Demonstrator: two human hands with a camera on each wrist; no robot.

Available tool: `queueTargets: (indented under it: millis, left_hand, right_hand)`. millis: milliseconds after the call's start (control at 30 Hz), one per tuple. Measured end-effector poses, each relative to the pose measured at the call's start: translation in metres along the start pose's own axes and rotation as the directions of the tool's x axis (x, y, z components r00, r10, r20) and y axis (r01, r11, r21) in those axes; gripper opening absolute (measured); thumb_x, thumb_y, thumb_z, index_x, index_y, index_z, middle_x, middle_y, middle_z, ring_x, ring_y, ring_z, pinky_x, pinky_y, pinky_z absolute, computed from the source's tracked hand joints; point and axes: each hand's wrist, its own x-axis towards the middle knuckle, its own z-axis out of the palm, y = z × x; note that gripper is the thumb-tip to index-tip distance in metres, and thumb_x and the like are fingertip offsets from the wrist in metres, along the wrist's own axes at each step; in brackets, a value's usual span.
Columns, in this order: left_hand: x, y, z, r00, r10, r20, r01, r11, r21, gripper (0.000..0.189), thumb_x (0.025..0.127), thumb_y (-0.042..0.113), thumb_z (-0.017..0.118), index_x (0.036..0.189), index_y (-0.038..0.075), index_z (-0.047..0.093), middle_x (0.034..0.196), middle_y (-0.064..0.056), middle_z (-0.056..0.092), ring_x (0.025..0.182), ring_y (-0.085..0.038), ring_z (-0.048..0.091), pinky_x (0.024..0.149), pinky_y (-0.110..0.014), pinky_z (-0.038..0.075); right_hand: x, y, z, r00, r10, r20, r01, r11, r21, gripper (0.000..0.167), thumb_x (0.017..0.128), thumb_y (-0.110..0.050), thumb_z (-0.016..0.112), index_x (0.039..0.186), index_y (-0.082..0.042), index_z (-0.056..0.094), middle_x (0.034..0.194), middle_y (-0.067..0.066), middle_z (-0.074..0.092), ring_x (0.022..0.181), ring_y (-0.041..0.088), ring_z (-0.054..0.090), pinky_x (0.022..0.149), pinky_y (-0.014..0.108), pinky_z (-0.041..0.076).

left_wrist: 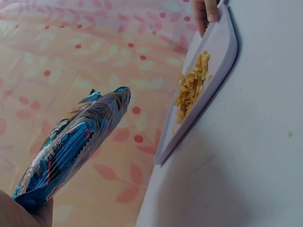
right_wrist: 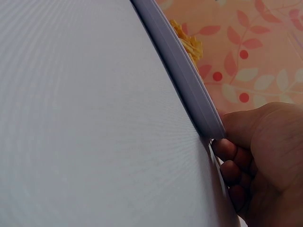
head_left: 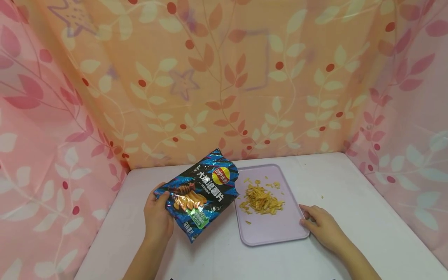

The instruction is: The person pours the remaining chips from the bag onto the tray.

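Observation:
My left hand (head_left: 158,217) grips a blue and black potato chip bag (head_left: 206,186) at its lower left corner, thumb on the printed front. The bag is held tilted over the table, its jagged upper right edge overlapping the tray's left side in the head view. On the pale purple tray (head_left: 271,233) lies a heap of broken yellow chips (head_left: 261,201), with loose bits around it. My right hand (head_left: 323,229) pinches the tray's right rim near the front corner; in the right wrist view the thumb (right_wrist: 241,126) is at the rim and the other fingers curl lower down.
A white-covered table (head_left: 213,256) carries the tray. A few crumbs (head_left: 322,197) lie on the cloth to the tray's right. Floral curtains (head_left: 217,97) stand behind and along both sides.

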Motion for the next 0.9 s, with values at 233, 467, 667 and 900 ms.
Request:
queueTargets:
  millis: [233, 467, 667, 900]
  left_hand:
    - [0.003, -0.007, -0.011, 0.999, -0.031, -0.039, 0.031, 0.999, -0.02, 0.041, 0.11, 0.02, 0.047, 0.15, 0.014, 0.04, 0.155, -0.006, 0.041, 0.139, -0.021, 0.046, 0.104, -0.029, 0.05]
    - [0.007, -0.014, -0.017, 0.993, -0.032, -0.117, 0.028, 0.999, -0.029, 0.04, 0.109, 0.017, 0.047, 0.148, 0.011, 0.042, 0.154, -0.006, 0.041, 0.139, -0.018, 0.045, 0.11, -0.028, 0.045]
    - [0.011, -0.025, -0.022, 0.989, -0.046, -0.139, 0.039, 0.998, -0.053, 0.038, 0.11, 0.015, 0.044, 0.148, 0.011, 0.041, 0.154, -0.007, 0.042, 0.138, -0.018, 0.046, 0.105, -0.024, 0.049]
    - [0.016, -0.04, -0.027, 0.99, -0.04, -0.137, 0.028, 0.996, -0.087, 0.038, 0.109, 0.01, 0.044, 0.147, 0.011, 0.04, 0.15, -0.01, 0.044, 0.136, -0.019, 0.049, 0.1, -0.024, 0.052]
  right_hand:
    - [0.0, 0.001, 0.0, 1.0, -0.008, -0.007, 0.008, 1.0, -0.009, 0.051, 0.093, -0.028, 0.076, 0.137, -0.006, 0.063, 0.091, -0.015, 0.053, 0.083, 0.003, 0.045, 0.07, 0.025, 0.04]
    - [-0.001, 0.002, 0.001, 1.0, -0.021, -0.01, 0.021, 1.0, -0.008, 0.051, 0.093, -0.027, 0.076, 0.136, -0.005, 0.063, 0.091, -0.016, 0.053, 0.083, 0.002, 0.045, 0.071, 0.026, 0.041]
    - [-0.002, 0.002, 0.001, 1.0, -0.011, -0.007, 0.011, 1.0, -0.012, 0.051, 0.093, -0.028, 0.076, 0.137, -0.006, 0.063, 0.092, -0.016, 0.053, 0.085, 0.002, 0.046, 0.072, 0.026, 0.042]
    - [0.0, 0.004, 0.002, 1.0, -0.025, -0.016, 0.025, 1.0, -0.009, 0.05, 0.093, -0.027, 0.076, 0.137, -0.006, 0.063, 0.092, -0.017, 0.053, 0.084, 0.001, 0.046, 0.072, 0.025, 0.042]
